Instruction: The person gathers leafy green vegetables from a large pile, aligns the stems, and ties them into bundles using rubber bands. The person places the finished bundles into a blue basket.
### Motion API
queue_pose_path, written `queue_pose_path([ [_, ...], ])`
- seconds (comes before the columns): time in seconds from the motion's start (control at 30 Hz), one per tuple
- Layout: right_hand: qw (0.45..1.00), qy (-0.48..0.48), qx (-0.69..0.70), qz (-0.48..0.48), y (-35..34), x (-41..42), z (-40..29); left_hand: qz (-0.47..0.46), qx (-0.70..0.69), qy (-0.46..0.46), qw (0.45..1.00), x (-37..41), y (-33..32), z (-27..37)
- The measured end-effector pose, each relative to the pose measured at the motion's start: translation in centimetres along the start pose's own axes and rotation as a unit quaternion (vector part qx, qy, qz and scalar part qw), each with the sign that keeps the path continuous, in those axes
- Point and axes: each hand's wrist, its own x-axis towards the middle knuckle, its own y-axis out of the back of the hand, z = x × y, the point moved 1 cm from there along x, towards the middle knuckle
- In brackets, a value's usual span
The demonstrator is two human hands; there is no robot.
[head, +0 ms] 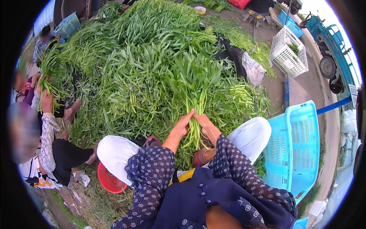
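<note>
In the head view both my hands close around the stems of a bunch of leafy green water spinach held between my knees. My left hand grips the bunch from the left, and my right hand grips it from the right, with the thumbs nearly meeting. The leaves fan out away from me and the cut stem ends point towards me. Beyond and around the bunch spreads a large heap of loose greens. Some paler stems lie to the right of it.
Light-blue plastic baskets stand close at my right. A white crate is farther right, near a white sack. A red basin sits by my left knee. At far left a co-worker's hand holds greens. A blue vehicle stands beyond.
</note>
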Motion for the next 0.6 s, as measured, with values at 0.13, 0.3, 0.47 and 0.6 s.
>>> queue_pose_path([
  [0.13, 0.996, -0.088, 0.004, -0.012, 1.0, -0.2, 2.5, -0.021, -0.043, 0.049, 0.998, -0.3, 3.6, -1.8],
  [0.3, 0.988, -0.046, -0.128, 0.077, 3.9, 0.3, 0.9, 0.005, 0.055, -0.029, 0.998, -1.0, 1.6, -0.4],
  [0.47, 0.994, -0.044, 0.097, -0.001, 2.2, -3.0, -3.2, 0.028, 0.005, -0.041, 0.999, -1.6, 1.8, 0.4],
  [0.6, 0.998, -0.059, -0.012, -0.016, 1.7, -2.3, -2.3, 0.033, 0.056, -0.036, 0.997, -2.1, 0.5, 0.7],
])
